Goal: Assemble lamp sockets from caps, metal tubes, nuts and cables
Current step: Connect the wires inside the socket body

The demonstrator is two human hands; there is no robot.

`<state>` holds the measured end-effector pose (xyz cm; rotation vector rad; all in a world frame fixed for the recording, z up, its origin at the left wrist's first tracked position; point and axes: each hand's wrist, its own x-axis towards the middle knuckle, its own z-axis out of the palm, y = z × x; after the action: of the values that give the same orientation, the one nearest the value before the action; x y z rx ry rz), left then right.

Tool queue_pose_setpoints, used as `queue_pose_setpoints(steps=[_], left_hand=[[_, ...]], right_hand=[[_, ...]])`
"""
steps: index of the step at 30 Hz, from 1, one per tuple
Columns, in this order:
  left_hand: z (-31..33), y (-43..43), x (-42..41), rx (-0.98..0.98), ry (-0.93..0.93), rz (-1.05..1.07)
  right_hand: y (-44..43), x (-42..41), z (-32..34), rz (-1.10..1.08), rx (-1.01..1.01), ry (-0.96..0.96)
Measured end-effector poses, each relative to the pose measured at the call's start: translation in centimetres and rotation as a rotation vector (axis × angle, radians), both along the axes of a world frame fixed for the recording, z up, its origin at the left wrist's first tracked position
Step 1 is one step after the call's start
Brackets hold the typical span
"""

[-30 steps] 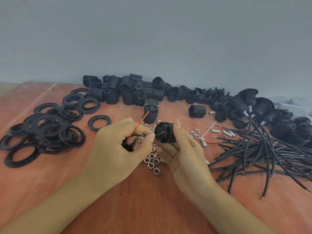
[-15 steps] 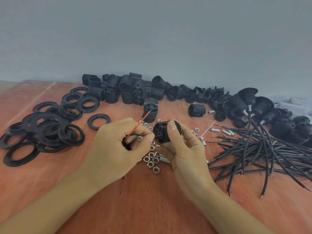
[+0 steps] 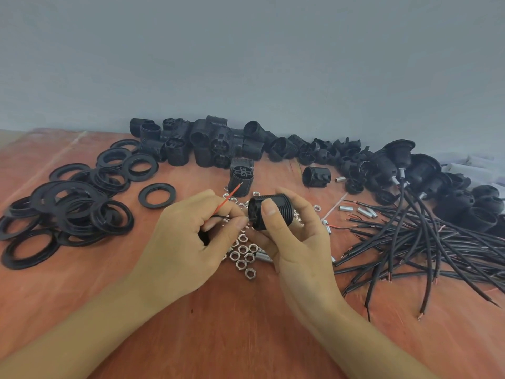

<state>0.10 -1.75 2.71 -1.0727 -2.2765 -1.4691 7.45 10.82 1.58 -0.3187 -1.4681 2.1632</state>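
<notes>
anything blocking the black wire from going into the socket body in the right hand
Nothing visible does. The left hand pinches the black wire right at the end face of the socket body held by the right hand; the red wire points away.

Matt black ribbed plastic socket (image 3: 273,212); shiny metal nuts (image 3: 243,254) – reddish wood-look table (image 3: 232,324).

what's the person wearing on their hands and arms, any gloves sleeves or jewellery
Nothing visible. The left hand and right hand are bare: no gloves, rings or watch. Both forearms are uncovered down to the frame's edge, so no sleeve shows. The right thumbnail looks short and unpainted.
</notes>
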Motion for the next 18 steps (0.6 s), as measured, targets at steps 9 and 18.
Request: queue_pose_setpoints(steps=[9,18], left_hand=[[-0.15,-0.31,-0.49,0.009,0.097,-0.063],[-0.28,-0.28,-0.3,0.019,0.03,-0.125]], right_hand=[[-0.22,0.2,-0.1,0.034,0.085,0.113],[-0.51,0.11,-0.78,0.044,0.078,0.116]])
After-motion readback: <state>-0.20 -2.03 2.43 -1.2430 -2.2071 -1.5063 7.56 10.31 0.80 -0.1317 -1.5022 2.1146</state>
